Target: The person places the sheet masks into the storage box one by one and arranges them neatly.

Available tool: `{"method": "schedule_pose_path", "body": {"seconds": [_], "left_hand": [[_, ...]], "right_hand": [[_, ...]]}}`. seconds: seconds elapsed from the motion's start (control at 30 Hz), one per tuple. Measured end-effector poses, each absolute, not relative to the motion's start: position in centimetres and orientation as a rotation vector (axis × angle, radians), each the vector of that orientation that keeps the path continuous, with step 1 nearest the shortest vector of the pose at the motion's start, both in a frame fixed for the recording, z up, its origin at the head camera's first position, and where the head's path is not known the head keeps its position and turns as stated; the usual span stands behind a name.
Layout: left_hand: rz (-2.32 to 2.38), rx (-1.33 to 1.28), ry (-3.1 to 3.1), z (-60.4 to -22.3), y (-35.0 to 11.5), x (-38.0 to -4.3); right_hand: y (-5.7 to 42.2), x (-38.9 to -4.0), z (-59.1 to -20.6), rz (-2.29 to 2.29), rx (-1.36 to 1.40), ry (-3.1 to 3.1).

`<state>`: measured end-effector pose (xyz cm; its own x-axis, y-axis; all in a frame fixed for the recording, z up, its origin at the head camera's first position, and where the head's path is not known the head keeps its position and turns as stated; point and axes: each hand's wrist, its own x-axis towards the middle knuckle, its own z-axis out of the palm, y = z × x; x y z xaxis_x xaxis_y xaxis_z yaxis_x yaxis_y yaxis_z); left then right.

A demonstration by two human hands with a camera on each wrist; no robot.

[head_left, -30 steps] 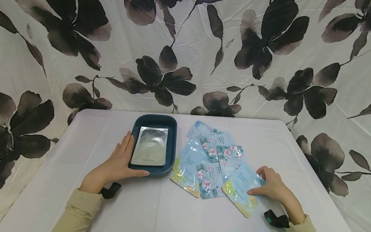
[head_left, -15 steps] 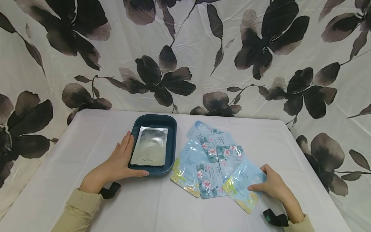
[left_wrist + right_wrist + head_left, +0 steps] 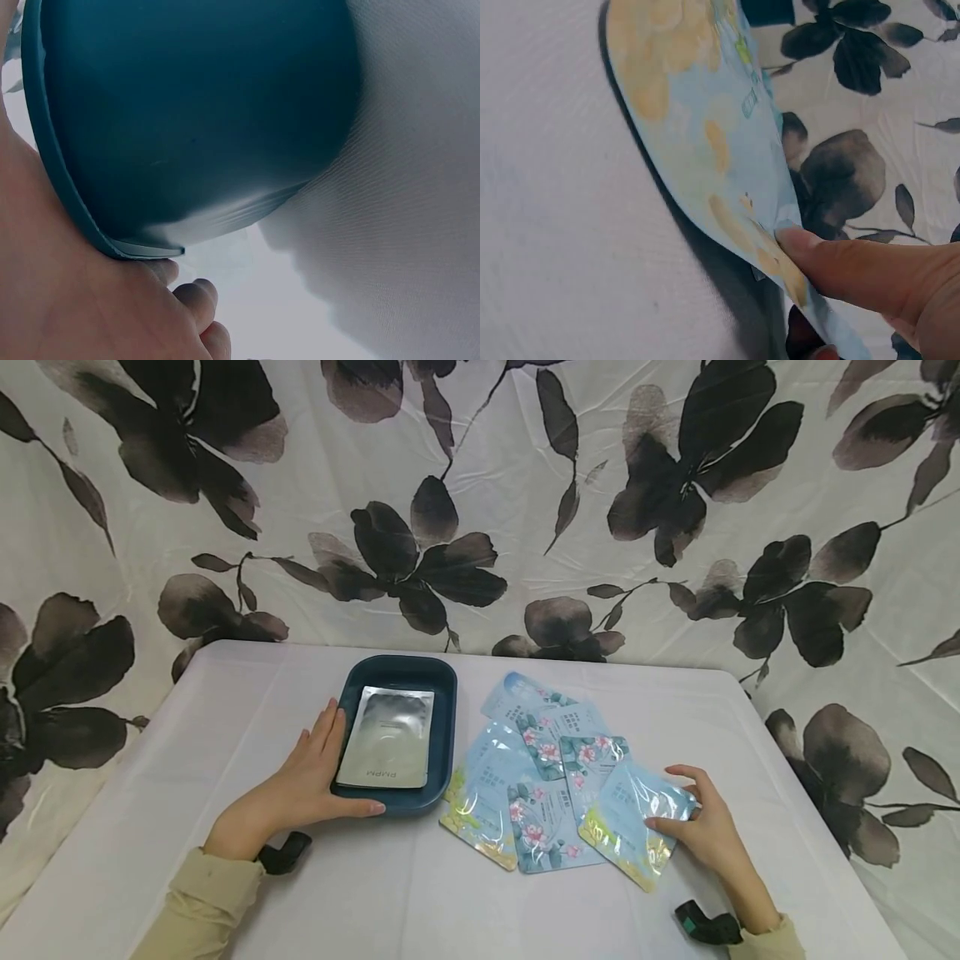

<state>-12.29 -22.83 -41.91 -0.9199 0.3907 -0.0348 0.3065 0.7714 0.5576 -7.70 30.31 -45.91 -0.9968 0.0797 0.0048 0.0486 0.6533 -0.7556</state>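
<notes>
My right hand (image 3: 705, 827) pinches a light blue sheet mask packet (image 3: 630, 818) by its right edge, thumb on top. In the right wrist view the packet (image 3: 675, 112) bends, its near edge lifted off the white cloth with a shadow beneath. Its left side overlaps several other blue sheet mask packets (image 3: 491, 785) printed with flowers or yellow figures. My left hand (image 3: 292, 793) rests against a dark blue tray (image 3: 401, 670), straight fingers along the left side and thumb along the near rim. Inside the tray lies a silvery-green packet (image 3: 386, 743) marked PMPM.
A white cloth (image 3: 375, 893) covers the table, and a floral curtain (image 3: 540, 468) hangs behind its far edge. Black wrist cameras (image 3: 708, 925) sit beneath both wrists. The fanned packets lie just right of the tray.
My right hand has moved slightly up and right, and the pinched packet has shifted with it, its lower end rising and its surface bending. My left hand and the tray stay put.
</notes>
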Motion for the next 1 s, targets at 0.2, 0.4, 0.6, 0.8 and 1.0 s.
{"method": "schedule_pose_path", "body": {"seconds": [0.2,0.4,0.6,0.8,1.0], "left_hand": [[0.845,0.562,2.815,-42.2,-22.8,-12.4],[0.840,0.557,2.817,-42.2,-22.9,-12.4],[0.840,0.547,2.817,-42.2,-22.9,-12.3],[0.835,0.542,2.813,-42.3,-22.8,-12.3],[0.856,0.541,2.810,-42.1,-22.9,-12.3]], "right_hand": [[30.1,-7.6,-46.5,1.526,-0.038,-2.613],[29.6,-7.4,-47.2,1.517,-0.043,-2.552],[29.5,-7.4,-47.4,1.642,-0.051,-2.513],[29.6,-8.2,-46.2,1.781,-0.100,-2.553],[29.1,-9.9,-45.1,1.865,-0.066,-2.604]]}}
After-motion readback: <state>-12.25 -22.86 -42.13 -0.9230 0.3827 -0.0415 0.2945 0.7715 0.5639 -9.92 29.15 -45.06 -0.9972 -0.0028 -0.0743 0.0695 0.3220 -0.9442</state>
